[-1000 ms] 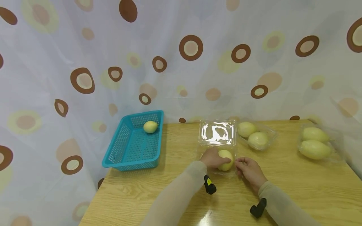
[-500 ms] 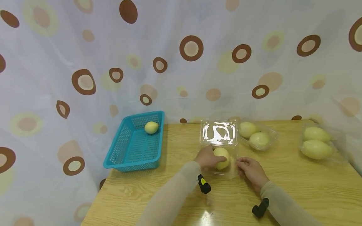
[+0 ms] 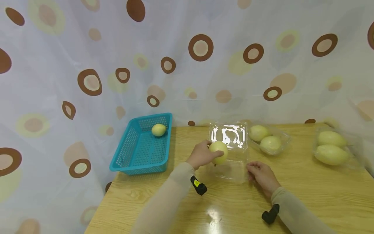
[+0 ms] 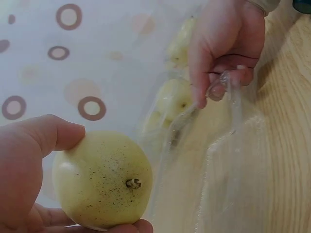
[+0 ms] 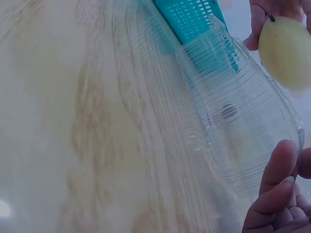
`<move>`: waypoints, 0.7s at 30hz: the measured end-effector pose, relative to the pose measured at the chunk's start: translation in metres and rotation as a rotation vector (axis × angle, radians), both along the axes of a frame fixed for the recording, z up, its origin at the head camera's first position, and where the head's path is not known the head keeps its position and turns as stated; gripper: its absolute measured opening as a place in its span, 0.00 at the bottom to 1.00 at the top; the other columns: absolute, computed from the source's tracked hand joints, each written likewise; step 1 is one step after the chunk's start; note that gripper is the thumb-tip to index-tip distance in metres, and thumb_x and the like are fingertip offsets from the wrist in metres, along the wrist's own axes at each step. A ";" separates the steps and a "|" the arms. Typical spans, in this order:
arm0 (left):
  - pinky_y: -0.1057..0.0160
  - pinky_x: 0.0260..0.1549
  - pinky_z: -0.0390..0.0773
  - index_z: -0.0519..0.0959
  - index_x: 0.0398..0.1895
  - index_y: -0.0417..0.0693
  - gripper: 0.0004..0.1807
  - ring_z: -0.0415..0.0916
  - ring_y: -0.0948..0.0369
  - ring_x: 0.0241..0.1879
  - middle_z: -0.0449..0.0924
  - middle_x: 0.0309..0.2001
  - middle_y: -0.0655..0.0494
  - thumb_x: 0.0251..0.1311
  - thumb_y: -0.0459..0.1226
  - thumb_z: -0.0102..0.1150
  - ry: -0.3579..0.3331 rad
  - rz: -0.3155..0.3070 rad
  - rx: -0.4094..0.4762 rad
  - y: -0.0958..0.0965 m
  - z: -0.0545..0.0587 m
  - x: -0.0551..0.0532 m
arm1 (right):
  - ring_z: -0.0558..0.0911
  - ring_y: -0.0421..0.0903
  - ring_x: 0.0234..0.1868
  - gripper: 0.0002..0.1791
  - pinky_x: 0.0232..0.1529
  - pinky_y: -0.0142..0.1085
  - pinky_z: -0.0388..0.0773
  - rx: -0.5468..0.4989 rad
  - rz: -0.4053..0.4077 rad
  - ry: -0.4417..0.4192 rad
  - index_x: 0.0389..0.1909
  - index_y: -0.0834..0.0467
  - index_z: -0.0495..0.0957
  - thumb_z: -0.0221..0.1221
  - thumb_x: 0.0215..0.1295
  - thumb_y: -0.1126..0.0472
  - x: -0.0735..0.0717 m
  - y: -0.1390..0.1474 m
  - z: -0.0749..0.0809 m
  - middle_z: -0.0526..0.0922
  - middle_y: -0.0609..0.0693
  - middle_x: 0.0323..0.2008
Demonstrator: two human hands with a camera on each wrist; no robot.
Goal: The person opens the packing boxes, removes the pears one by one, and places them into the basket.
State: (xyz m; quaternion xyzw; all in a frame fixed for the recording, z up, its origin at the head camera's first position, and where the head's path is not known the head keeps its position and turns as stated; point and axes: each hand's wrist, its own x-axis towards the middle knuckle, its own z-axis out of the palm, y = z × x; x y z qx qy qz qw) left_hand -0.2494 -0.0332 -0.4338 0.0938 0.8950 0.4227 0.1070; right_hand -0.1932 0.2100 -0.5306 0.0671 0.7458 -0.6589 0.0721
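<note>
My left hand (image 3: 201,154) grips a pale yellow pear (image 3: 218,150), thumb on one side and fingers on the other. Its stem and dark speckles face the left wrist camera. The pear is held up over a clear plastic clamshell box (image 3: 232,172), whose lid (image 3: 229,135) lies folded back toward the curtain. At the box's right edge, my right hand (image 3: 263,178) pinches the rim between thumb and fingers; the right wrist view shows this clear rim (image 5: 297,127) running into the fingertips. Nothing lies in the box's base.
A blue plastic basket (image 3: 140,169) at the left holds one pear (image 3: 158,130). Behind my right hand, a clear box holds two pears (image 3: 270,144); another pair of boxed pears (image 3: 331,154) stands far right. A spotted curtain (image 3: 175,81) hangs behind the wooden table (image 3: 292,169).
My left hand has lifted the pear out of the box's base and moved it left and toward the lid. My right hand keeps its place at the box's right edge.
</note>
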 end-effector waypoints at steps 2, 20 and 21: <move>0.60 0.33 0.79 0.71 0.60 0.44 0.39 0.78 0.60 0.38 0.78 0.48 0.51 0.50 0.57 0.68 0.008 0.006 0.012 -0.006 0.005 0.000 | 0.77 0.41 0.27 0.21 0.28 0.33 0.76 -0.004 0.000 0.000 0.54 0.71 0.68 0.52 0.73 0.57 0.000 0.000 0.001 0.76 0.50 0.31; 0.54 0.40 0.78 0.66 0.64 0.44 0.39 0.77 0.53 0.45 0.75 0.53 0.45 0.55 0.56 0.64 0.043 0.122 0.020 -0.076 0.038 -0.001 | 0.78 0.42 0.27 0.22 0.27 0.33 0.76 0.004 0.000 -0.004 0.55 0.70 0.68 0.51 0.73 0.55 -0.001 0.002 -0.001 0.77 0.52 0.31; 0.54 0.40 0.78 0.67 0.64 0.44 0.39 0.77 0.53 0.45 0.75 0.53 0.45 0.55 0.56 0.64 0.052 0.130 0.015 -0.080 0.039 -0.002 | 0.78 0.42 0.27 0.22 0.27 0.33 0.76 0.003 -0.001 -0.004 0.55 0.70 0.68 0.51 0.73 0.55 -0.001 0.002 -0.001 0.77 0.52 0.31</move>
